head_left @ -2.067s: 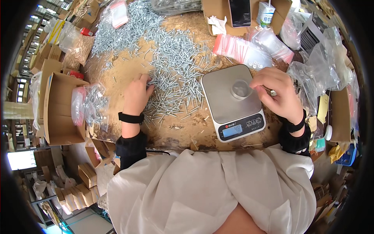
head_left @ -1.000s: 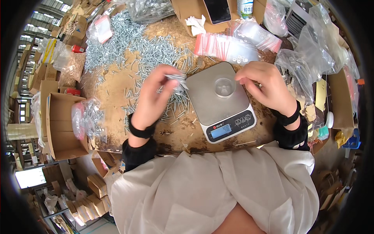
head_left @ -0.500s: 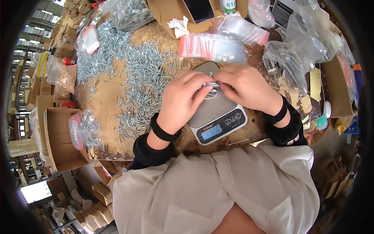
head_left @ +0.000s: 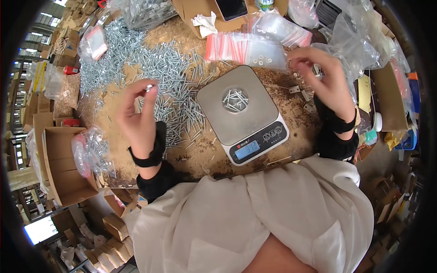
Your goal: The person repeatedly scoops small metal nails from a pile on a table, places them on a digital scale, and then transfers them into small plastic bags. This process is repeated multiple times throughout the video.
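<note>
My left hand (head_left: 136, 111) is raised over the left part of the table, thumb and fingertips pinched on a few silver screws (head_left: 149, 88). On the right, my right hand (head_left: 325, 82) hovers beside the plastic zip bags, fingers bent and apart, with nothing visible in it. Between the hands stands a digital scale (head_left: 216, 98) with a steel plate and a lit display. A small round dish (head_left: 224, 103) on its plate holds several screws (head_left: 235, 101). A large spread of loose screws (head_left: 166, 63) covers the table on the left.
Zip bags (head_left: 227, 48) with red strips lie at the back, some containing small washers. Behind them, a phone (head_left: 231, 9) rests on a cardboard box (head_left: 189, 11). Small metal brackets (head_left: 307, 95) sit near my right hand. An open carton (head_left: 68, 168) stands at the left edge.
Both hands have moved off the scale, the left to the left with screws, the right to the right and opened. The dish of screws is now uncovered, and the display reading has changed.
</note>
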Motion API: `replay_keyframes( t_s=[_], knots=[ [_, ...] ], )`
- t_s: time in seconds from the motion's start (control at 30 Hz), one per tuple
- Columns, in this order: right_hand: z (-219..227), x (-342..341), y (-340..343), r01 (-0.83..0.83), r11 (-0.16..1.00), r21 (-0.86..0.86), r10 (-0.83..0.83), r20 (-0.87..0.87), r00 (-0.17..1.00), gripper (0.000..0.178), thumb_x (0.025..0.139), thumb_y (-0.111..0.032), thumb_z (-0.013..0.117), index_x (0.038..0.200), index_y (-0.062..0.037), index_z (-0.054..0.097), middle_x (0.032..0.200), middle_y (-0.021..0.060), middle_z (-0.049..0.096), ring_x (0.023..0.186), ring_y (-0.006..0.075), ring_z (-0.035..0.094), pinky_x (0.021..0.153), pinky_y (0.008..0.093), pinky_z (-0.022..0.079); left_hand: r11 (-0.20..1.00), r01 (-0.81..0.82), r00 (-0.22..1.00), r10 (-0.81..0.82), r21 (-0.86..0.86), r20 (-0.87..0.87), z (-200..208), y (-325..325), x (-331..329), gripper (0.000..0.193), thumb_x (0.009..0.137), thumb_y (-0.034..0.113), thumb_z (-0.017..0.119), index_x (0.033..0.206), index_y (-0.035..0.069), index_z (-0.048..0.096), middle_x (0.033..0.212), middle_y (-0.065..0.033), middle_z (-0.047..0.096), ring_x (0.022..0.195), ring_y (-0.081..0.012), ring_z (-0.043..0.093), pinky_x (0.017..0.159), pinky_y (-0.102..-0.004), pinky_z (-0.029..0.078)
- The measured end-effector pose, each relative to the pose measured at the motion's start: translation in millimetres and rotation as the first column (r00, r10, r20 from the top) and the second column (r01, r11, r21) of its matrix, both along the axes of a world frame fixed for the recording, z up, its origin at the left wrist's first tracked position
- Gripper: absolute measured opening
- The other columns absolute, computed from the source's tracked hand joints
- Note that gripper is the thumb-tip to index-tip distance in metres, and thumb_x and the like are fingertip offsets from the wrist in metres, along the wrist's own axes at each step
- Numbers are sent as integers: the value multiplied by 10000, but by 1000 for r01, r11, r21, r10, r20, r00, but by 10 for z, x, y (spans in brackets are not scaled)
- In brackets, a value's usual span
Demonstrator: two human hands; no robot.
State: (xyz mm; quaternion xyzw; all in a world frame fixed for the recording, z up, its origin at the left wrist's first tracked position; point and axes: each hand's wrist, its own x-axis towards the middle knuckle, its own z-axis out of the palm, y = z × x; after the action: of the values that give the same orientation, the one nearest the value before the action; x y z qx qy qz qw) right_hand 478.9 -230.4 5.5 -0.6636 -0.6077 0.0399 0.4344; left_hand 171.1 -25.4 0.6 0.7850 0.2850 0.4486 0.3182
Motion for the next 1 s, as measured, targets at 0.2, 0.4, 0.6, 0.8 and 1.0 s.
replay_keyframes(
  t_s=[0.2, 0.4, 0.6, 0.8, 1.0],
  knots=[
    [131, 124, -496, 311, 926, -213, -289, 128, 949, 185, 874, -34, 630, 1052, -25, 677, 804, 98, 667, 710, 213, 622, 656, 313, 469, 993, -115, 985, 119, 37, -124, -144, 251, -428, 107, 927, 8, 660, 1029, -19, 677, 1009, -64, 705, 921, -117, 635, 837, -249, 483],
    [-48, -115, -675, 289, 842, -455, -242, 160, 957, 665, 785, -40, 714, 1401, -85, 470, 1294, 145, 560, 1072, 302, 603, 886, 380, 504, 992, -123, 989, 126, 39, -79, -156, 178, -425, 95, 889, 4, 694, 984, 7, 687, 951, -32, 696, 835, -110, 576, 771, -257, 451],
    [-366, -279, -502, 40, 856, -516, 122, 276, 953, 711, 815, -75, 684, 1473, -92, 416, 1562, 126, 357, 1421, 351, 353, 1160, 458, 320, 992, -90, 992, 98, 89, -84, -126, 92, -392, 102, 860, -9, 701, 961, 5, 695, 938, -55, 695, 837, -145, 596, 779, -272, 465],
    [-322, -325, -698, 59, 796, -602, 206, 362, 909, 598, 849, -127, 661, 1402, 5, 474, 1506, 143, 415, 1418, 355, 358, 1145, 455, 328, 993, -87, 991, 94, 74, -99, -117, 69, -388, 94, 874, 14, 704, 965, -2, 694, 936, -57, 698, 829, -145, 603, 773, -273, 471],
    [-444, -562, -1325, 216, 802, -557, 23, 389, 921, 624, 890, -285, 634, 1414, 9, 463, 1500, 192, 397, 1384, 414, 373, 1119, 499, 315, 987, -159, 961, 153, -4, -231, -244, 177, -479, 117, 902, 60, 709, 1000, -3, 696, 942, -42, 710, 825, -116, 606, 787, -259, 474]
  ],
)
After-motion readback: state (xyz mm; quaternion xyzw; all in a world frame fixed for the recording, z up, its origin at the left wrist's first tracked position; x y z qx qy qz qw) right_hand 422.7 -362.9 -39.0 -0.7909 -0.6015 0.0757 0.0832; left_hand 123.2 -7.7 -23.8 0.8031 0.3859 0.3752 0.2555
